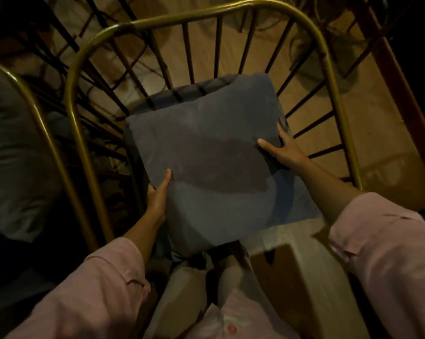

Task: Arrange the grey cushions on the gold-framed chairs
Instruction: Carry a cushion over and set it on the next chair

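A square grey cushion (pixel 206 152) is held flat over the seat of a gold-framed chair (pixel 329 69) with dark spindles. My left hand (pixel 159 194) grips the cushion's near left edge, thumb on top. Over on the cushion's right edge, my right hand (pixel 283 149) holds it with the thumb lying across the top. A second grey cushion (pixel 294 199) lies on the seat under it, showing at the front right. The cushion's far edge pokes against the back spindles.
Another gold-framed chair (pixel 42 133) with a grey cushion (pixel 13 152) stands to the left. A cardboard box (pixel 299 265) sits by my right leg. Tan floor lies behind the chair, and a dark red post (pixel 397 77) runs down the right side.
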Tool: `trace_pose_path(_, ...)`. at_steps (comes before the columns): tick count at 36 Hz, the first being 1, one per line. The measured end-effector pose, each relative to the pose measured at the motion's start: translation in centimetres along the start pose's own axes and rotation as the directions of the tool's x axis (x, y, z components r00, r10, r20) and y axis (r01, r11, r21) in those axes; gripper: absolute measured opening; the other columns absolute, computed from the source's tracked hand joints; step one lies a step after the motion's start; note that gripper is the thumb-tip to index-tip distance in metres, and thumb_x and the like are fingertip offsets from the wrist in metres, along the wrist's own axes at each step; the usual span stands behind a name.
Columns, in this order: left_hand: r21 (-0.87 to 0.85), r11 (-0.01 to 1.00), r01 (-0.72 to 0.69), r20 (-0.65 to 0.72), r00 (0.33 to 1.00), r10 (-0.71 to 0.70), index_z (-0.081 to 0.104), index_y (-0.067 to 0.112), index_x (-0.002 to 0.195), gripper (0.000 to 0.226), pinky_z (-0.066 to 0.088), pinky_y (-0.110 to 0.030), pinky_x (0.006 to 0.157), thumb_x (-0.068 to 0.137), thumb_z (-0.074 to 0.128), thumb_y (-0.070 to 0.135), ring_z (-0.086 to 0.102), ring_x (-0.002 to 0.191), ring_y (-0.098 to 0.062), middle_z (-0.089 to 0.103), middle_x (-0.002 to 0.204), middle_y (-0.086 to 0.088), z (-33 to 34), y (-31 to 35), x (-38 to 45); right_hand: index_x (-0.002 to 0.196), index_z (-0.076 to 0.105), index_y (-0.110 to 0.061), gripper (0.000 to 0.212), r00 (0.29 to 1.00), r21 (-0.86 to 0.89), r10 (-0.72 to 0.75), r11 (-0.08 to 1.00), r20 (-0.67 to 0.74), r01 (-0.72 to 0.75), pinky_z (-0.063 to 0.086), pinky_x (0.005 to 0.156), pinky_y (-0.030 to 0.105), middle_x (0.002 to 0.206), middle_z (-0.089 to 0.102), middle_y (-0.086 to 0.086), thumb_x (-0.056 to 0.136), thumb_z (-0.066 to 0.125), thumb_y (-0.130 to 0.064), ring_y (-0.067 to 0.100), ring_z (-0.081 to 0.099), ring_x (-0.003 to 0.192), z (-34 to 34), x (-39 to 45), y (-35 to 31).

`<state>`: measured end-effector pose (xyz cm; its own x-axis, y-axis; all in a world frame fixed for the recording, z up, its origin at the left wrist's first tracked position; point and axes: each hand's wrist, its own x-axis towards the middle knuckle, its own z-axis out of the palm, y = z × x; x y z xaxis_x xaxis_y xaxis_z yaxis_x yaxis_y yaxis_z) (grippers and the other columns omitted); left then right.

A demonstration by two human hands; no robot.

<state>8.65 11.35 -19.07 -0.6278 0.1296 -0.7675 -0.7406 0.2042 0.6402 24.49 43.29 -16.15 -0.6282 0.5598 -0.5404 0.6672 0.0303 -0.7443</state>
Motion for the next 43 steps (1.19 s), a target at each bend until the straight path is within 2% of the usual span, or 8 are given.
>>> trace_pose_path(4,0.087,0.996,-0.008,0.075,0.997,0.001,0.048,0.021,0.141,0.092,0.049,-0.045,0.104,0.063,0.085,0.053,0.063,0.116,-0.022,0.062,0.134,-0.001,-0.2,-1.8,0.1,0.159,0.021,-0.024,0.106,0.995,-0.056,0.071,0.996,0.065,-0.068,0.041,0.115,0.042,0.158,0.039,-0.001,0.076,0.082,-0.052,0.019,0.041,0.143,1.4,0.4,2.5)
trace_pose_path(10,0.177,0.978,-0.11,0.136,0.987,0.087,0.035,0.023,0.15,0.081,0.045,-0.042,0.108,0.081,0.077,0.035,0.057,0.123,-0.021,0.054,0.141,0.001,0.6,-2.2,-0.1,0.159,-0.002,-0.037,0.15,0.962,-0.276,0.267,0.93,0.061,-0.241,0.033,0.117,0.056,0.167,0.017,0.0,0.04,0.071,-0.094,0.032,0.024,0.152,2.4,2.3,5.6)
trace_pose_path(17,0.21,0.958,-0.193,0.149,0.975,0.164,0.028,0.025,0.154,0.081,0.045,-0.034,0.103,0.087,0.073,0.021,0.053,0.124,-0.018,0.049,0.146,-0.001,0.5,-0.1,-3.9,0.16,0.012,-0.022,0.15,0.959,-0.358,0.283,0.898,0.023,-0.256,0.03,0.118,0.057,0.165,0.024,0.009,0.039,0.056,-0.099,0.039,0.025,0.15,3.0,-0.3,4.6)
trace_pose_path(20,0.248,0.938,-0.241,0.105,0.969,0.222,0.027,0.016,0.154,0.08,0.044,-0.031,0.103,0.088,0.071,0.011,0.049,0.132,-0.022,0.046,0.148,-0.008,0.5,1.9,-6.1,0.156,0.024,-0.018,0.12,0.966,-0.449,0.256,0.86,-0.036,-0.244,0.032,0.115,0.059,0.159,0.033,0.016,0.063,0.063,-0.083,0.042,0.034,0.145,4.1,-2.3,2.4)
trace_pose_path(23,0.31,0.914,-0.263,0.03,0.963,0.266,0.023,0.016,0.155,0.089,0.04,-0.039,0.112,0.084,0.076,0.022,0.042,0.14,-0.026,0.039,0.154,-0.01,-1.0,4.1,-8.0,0.154,0.03,-0.013,0.101,0.972,-0.479,0.233,0.855,0.015,-0.197,0.032,0.115,0.059,0.158,0.035,0.017,0.077,0.068,-0.069,0.041,0.035,0.144,5.9,-3.8,-1.0)
trace_pose_path(28,0.46,0.793,-0.399,-0.029,0.886,0.463,0.034,0.013,0.15,0.077,0.037,-0.044,0.114,0.086,0.074,0.024,0.041,0.14,-0.03,0.041,0.151,-0.015,-5.2,8.1,-10.7,0.152,0.034,-0.021,0.127,0.978,-0.428,0.073,0.904,0.195,0.019,0.036,0.112,0.058,0.155,0.043,0.009,0.047,0.051,-0.089,0.038,0.04,0.141,10.8,-0.9,-4.8)
trace_pose_path(34,0.468,0.715,-0.519,-0.182,0.735,0.653,0.043,0.009,0.143,0.067,0.039,-0.046,0.113,0.084,0.071,0.024,0.048,0.133,-0.029,0.049,0.143,-0.017,-13.2,12.7,-14.1,0.156,0.023,-0.004,0.071,0.904,-0.459,-0.161,0.818,0.396,0.347,0.031,0.114,0.039,0.161,0.032,0.016,0.101,0.058,-0.032,0.035,0.033,0.146,14.6,-9.5,-22.4)
trace_pose_path(43,0.451,0.753,-0.479,-0.522,0.543,0.658,0.048,0.005,0.138,0.057,0.039,-0.037,0.11,0.085,0.071,0.01,0.05,0.128,-0.033,0.05,0.138,-0.021,-29.0,16.6,-16.9,0.149,0.035,-0.004,0.073,0.79,-0.369,-0.301,0.757,0.535,0.539,0.047,0.097,0.039,0.143,0.054,0.016,0.093,0.068,-0.039,0.036,0.055,0.128,26.7,-13.4,-35.1)
